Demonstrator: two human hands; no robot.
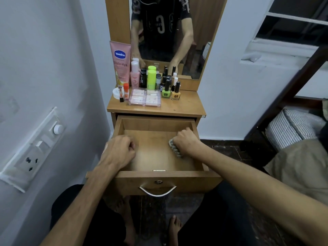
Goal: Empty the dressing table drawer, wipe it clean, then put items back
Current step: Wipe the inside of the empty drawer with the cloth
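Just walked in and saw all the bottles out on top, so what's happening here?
A person is cleaning out the dressing table drawer. It is pulled open and looks empty. The right hand holds a cloth pressed to the drawer floor near its right side, while the left hand rests, fingers curled, at the left edge. The lotion tube, nail polish bottles and other cosmetics stand on the tabletop.

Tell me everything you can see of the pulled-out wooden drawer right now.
The light brown wooden drawer is pulled far out beneath the tabletop. Its front panel carries a curved silver metal handle below a small keyhole lock. The inside looks bare apart from a grey cloth, gripped and pressed on the floor near the right wall by the right hand. The left hand, fingers curled, sits at the left wall.
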